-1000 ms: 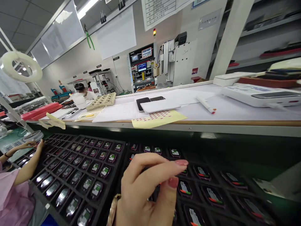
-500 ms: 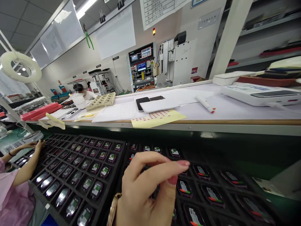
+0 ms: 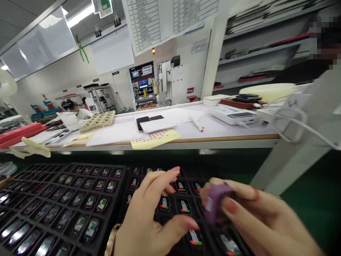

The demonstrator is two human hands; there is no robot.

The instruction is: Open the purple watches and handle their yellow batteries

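My right hand [image 3: 262, 213] pinches a purple smartwatch case [image 3: 217, 204] between thumb and fingers, tilted and blurred, above the black tray. To its left, my left hand [image 3: 147, 217] hovers over the same tray with thumb and fingers apart and nothing in it. A bracelet circles the left wrist. Below both hands, the right black tray [image 3: 174, 202] holds rows of smartwatch cases, many showing red and green on their screens. Both hands and the held case hide part of this tray.
A second black tray [image 3: 123, 181] of purple-rimmed watch cases lies to the left. Behind runs a white shelf [image 3: 186, 140] bearing papers, a phone [image 3: 143, 123], a marker [image 3: 197, 123] and a white device [image 3: 233, 115]. A grey post [image 3: 290, 156] stands at right. Other people are farther off.
My right hand has come into view holding the purple smartwatch case. The left hand's pinched fingers have spread. The view has swung right, and the co-worker's arms at left are out of sight.
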